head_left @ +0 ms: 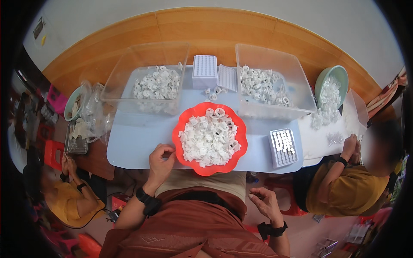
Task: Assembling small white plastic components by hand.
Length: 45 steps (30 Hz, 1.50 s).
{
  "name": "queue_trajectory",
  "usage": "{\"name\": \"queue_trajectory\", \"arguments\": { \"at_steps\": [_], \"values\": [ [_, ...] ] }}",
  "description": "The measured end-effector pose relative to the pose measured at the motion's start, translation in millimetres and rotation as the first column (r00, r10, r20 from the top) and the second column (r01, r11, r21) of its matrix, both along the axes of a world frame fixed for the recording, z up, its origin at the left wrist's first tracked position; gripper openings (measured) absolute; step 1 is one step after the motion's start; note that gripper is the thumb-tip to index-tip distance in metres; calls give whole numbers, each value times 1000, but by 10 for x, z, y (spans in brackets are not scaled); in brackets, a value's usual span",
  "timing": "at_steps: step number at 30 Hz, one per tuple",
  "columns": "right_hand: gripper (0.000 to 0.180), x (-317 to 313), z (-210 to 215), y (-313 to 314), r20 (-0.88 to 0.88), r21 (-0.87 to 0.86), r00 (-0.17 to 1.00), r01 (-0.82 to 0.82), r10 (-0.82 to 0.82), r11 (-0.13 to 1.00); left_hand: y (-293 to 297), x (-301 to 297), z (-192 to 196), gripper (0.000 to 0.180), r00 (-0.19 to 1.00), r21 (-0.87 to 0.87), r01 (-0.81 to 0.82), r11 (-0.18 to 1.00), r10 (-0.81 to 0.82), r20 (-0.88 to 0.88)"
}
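Note:
A red scalloped plate (178,129) heaped with small white plastic ring parts (209,138) sits at the near edge of a pale blue board (137,137). My left hand (161,158) rests by the plate's left rim, fingers curled loosely; I cannot see anything in it. My right hand (264,202) hangs below the table edge over my lap, fingers apart and holding nothing. A small white grid tray (283,147) filled with parts lies to the right of the plate.
Two clear plastic bins (129,73) (297,73) hold more white parts, with white grid trays (204,71) between them. A green bowl (340,73) of parts stands far right. Another person sits at each side, the hands (350,148) of the one on the right working at parts on the table. Clear bags (92,118) lie at left.

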State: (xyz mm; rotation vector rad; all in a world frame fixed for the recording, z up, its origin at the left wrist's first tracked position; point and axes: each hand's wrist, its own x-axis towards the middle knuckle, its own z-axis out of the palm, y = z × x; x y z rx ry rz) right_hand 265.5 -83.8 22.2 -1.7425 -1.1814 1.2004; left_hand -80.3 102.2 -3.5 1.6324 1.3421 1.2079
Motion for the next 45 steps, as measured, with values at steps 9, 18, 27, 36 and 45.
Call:
{"name": "queue_trajectory", "arguments": {
  "at_steps": [9,18,27,36,45],
  "values": [
    [24,-8,-140,31,119,23,990,-77,74,997,16,-5,-6,6,999,-20,18,1000,-17,47],
    [22,-111,-225,71,-36,33,999,5,-4,999,12,-38,10,7,997,-75,51,996,-47,59],
    [21,-228,-219,173,-83,62,997,6,0,998,23,-74,-59,8,975,-86,73,994,-53,215],
    [16,-308,-237,237,-74,134,997,36,-26,990,1,-112,-89,9,969,-45,85,995,-72,236],
    [11,-365,102,500,8,312,998,61,-67,948,-29,-135,-68,10,971,-36,107,994,-97,220]
  ]
}}
